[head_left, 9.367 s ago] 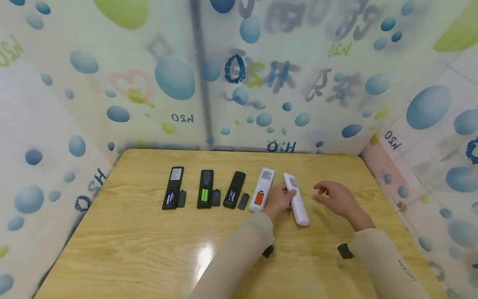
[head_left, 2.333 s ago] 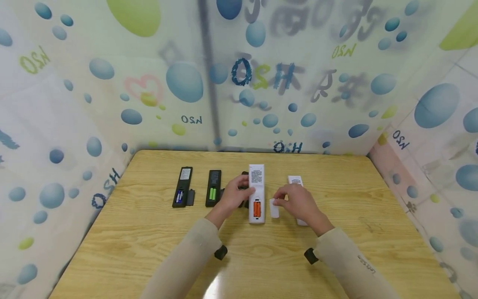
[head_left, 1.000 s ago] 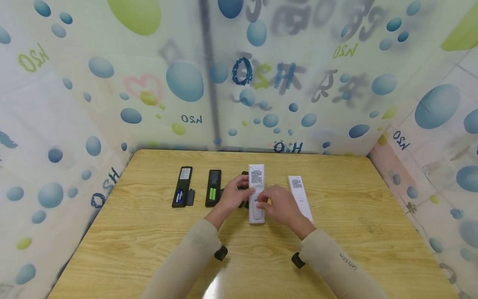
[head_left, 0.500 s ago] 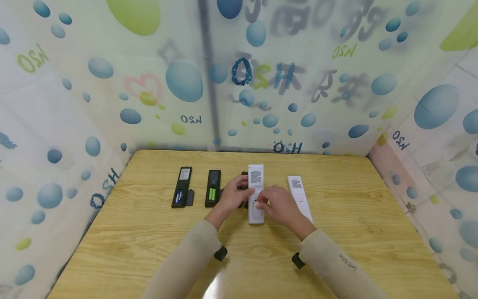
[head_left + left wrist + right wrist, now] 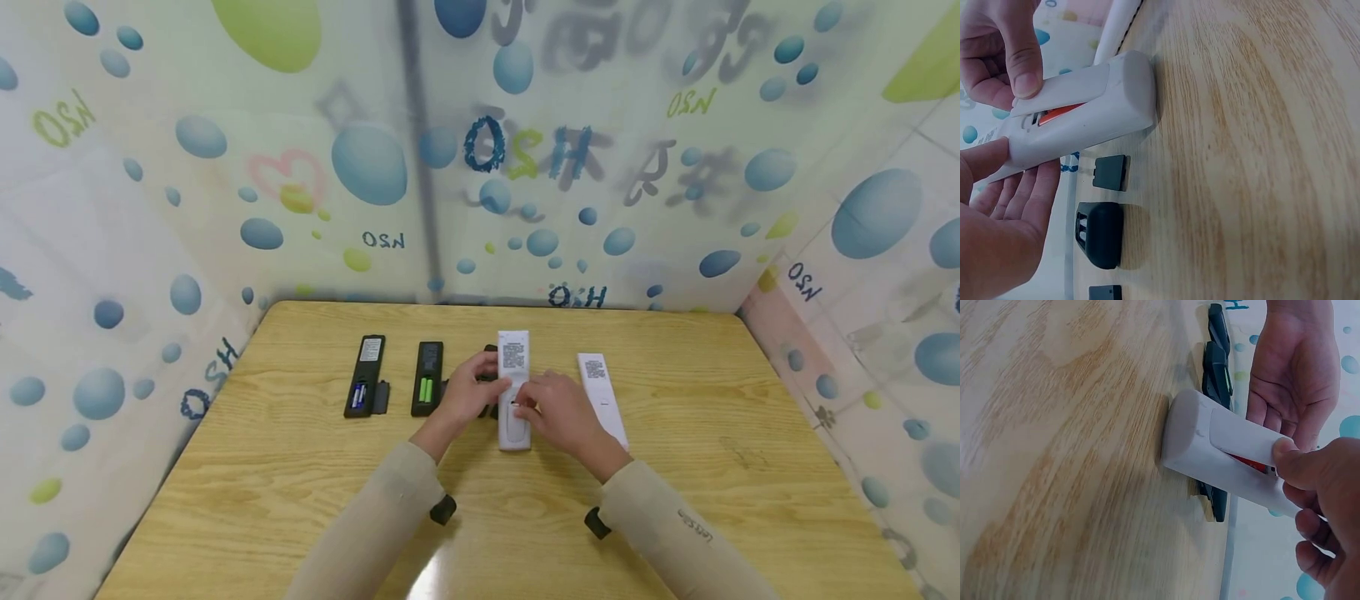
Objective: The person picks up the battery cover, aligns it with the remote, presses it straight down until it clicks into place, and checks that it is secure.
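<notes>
Both hands worked one white remote. Left hand (image 5: 467, 392) gripped white remote (image 5: 513, 354), thumb on one side, fingers curled beneath. Right hand (image 5: 558, 408) pinched white battery cover (image 5: 1072, 87) between thumb and fingers, at the cover's end away from the remote's near end. Cover sat tilted: pinched end raised, other end down on the remote. Orange-red battery (image 5: 1060, 113) showed through the gap. Remote stood back side up, between the hands, label end pointing away from the person; could not tell if its near end touched the tabletop (image 5: 262, 517).

Just right of the right hand, second white remote (image 5: 599, 379) lay on the tabletop, partly covered by that hand. Behind the left hand, third black remote (image 5: 491, 347), mostly hidden; dark cover (image 5: 1110, 172) lay beside it. Left of the left hand, black remote with green batteries (image 5: 426, 389). Well apart, farthest left of the hands, black remote with blue batteries (image 5: 359, 394), its own cover (image 5: 382, 397) just beside it. Beige sleeves (image 5: 378, 512), black wrist devices (image 5: 443, 509) below both hands. Bubble-print backdrop (image 5: 300, 250) beyond the hands.
</notes>
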`<act>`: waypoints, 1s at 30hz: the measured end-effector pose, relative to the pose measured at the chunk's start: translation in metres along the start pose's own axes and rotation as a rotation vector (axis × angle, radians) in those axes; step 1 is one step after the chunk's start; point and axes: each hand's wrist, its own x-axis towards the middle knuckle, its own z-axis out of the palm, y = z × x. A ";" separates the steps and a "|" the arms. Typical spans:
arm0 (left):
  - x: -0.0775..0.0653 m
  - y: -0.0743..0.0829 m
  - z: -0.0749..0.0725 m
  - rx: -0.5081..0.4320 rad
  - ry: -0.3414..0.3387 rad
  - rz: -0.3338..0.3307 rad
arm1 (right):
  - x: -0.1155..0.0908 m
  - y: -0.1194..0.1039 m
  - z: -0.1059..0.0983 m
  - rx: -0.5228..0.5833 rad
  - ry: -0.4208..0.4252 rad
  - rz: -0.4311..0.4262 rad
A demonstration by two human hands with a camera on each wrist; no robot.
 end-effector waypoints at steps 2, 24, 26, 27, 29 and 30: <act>0.000 0.000 0.000 0.002 0.000 0.005 | 0.000 0.000 0.000 0.000 0.005 -0.002; 0.001 0.004 0.001 -0.023 -0.045 -0.012 | 0.000 -0.001 0.003 -0.018 0.096 0.046; 0.002 0.004 0.001 -0.017 -0.044 -0.013 | -0.001 -0.001 0.003 -0.015 0.105 0.055; 0.002 0.004 0.001 -0.014 -0.041 -0.010 | -0.001 -0.001 0.003 -0.013 0.106 0.061; 0.001 0.003 0.002 -0.015 -0.030 -0.003 | -0.002 -0.002 0.003 -0.005 0.102 0.078; 0.000 0.003 0.002 -0.016 -0.024 0.000 | -0.002 -0.002 0.003 -0.004 0.098 0.087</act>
